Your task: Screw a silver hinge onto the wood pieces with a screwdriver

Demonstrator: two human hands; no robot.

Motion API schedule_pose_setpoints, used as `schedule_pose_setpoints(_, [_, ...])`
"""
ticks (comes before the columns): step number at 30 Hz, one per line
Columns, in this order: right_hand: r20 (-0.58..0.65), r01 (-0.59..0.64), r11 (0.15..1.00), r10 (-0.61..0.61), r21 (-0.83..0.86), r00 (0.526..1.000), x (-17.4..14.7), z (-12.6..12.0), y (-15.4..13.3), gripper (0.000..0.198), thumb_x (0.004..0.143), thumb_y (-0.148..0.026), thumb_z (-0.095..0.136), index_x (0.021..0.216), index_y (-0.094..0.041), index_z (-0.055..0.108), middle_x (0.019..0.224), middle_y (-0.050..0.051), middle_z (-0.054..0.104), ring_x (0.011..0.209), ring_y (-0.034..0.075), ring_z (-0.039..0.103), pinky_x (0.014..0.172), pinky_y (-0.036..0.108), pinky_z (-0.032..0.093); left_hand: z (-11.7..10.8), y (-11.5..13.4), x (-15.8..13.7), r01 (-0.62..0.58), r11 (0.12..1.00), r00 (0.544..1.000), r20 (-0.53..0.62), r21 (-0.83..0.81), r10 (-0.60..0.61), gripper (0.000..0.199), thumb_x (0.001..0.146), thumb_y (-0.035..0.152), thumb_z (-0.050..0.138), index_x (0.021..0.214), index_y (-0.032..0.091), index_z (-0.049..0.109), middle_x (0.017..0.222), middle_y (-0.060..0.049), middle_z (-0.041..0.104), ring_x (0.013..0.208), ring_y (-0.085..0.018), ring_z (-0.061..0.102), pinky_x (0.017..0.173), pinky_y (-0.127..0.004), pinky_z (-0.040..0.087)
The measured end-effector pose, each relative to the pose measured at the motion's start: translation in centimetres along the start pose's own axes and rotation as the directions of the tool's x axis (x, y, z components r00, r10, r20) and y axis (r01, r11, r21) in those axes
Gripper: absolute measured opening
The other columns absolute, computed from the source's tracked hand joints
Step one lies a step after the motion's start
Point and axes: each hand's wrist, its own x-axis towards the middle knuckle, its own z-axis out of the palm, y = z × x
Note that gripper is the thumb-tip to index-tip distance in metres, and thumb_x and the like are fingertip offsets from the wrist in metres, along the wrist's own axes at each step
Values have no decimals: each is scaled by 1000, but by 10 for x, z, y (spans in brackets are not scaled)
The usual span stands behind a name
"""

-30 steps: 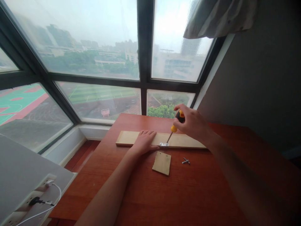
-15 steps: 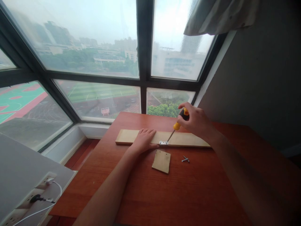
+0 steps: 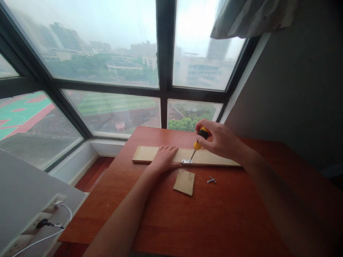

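Observation:
A long pale wooden board (image 3: 144,154) lies across the table. My left hand (image 3: 164,157) rests flat on it, fingers stretched over the top and thumb along the near edge. Just right of that thumb, a small silver metal bracket (image 3: 185,161) sits at the board's near edge. In my right hand (image 3: 222,140) is a yellow-and-black screwdriver (image 3: 203,134), gripped by the handle. Its shaft slants down to the bracket's right end, where any screw head is too small to make out.
A small wooden piece (image 3: 184,182) with two holes lies in front of the board, and a few loose screws (image 3: 211,180) lie to its right. Windows (image 3: 112,110) stand behind the reddish-brown table (image 3: 203,221). Sockets with plugged cables (image 3: 46,224) are at lower left.
My right hand has shifted a little left, and the screwdriver handle now stands more upright, its tip still at the bracket. My left hand has stayed in place on the board.

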Motion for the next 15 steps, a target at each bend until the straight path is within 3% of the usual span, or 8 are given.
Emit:
schedule_pose_setpoints(3, [-69, -71, 989, 62, -132, 996, 3, 4, 2, 21, 87, -43, 54, 91, -23, 60, 79, 1, 66, 66, 15, 55, 58, 27, 35, 1, -1, 1, -4, 1000, 1000, -6, 5, 4, 64, 74, 59, 68, 123, 22, 52, 127, -11, 60, 115, -31, 53, 99, -41, 35])
schedule_pose_setpoints(5, [-83, -105, 980, 92, -171, 992, 5, 5, 4, 20, 87, -40, 53, 95, -23, 61, 79, 1, 67, 67, 17, 58, 58, 28, 36, 2, -1, 1, -3, 1000, 1000, -7, 9, 3, 66, 73, 58, 69, 125, 21, 51, 127, -11, 60, 116, -31, 52, 100, -42, 35])
schedule_pose_setpoints(11, [-14, -49, 997, 49, -53, 999, 2, -1, 4, 34, 74, -17, 55, 108, -20, 55, 106, 6, 66, 83, 18, 62, 69, 28, 44, 2, -1, 1, 4, 1000, 1000, 11, 7, -4, 68, 74, 59, 68, 128, 22, 51, 130, -11, 59, 119, -31, 51, 100, -42, 34])
schedule_pose_setpoints(15, [4, -45, 996, 45, -81, 999, 3, 0, 4, 26, 79, -26, 56, 105, -21, 56, 102, 5, 66, 76, 17, 59, 62, 27, 41, 1, 0, 1, 2, 1000, 1000, 9, 2, -2, 66, 75, 58, 68, 127, 22, 51, 130, -11, 59, 119, -31, 51, 100, -41, 34])
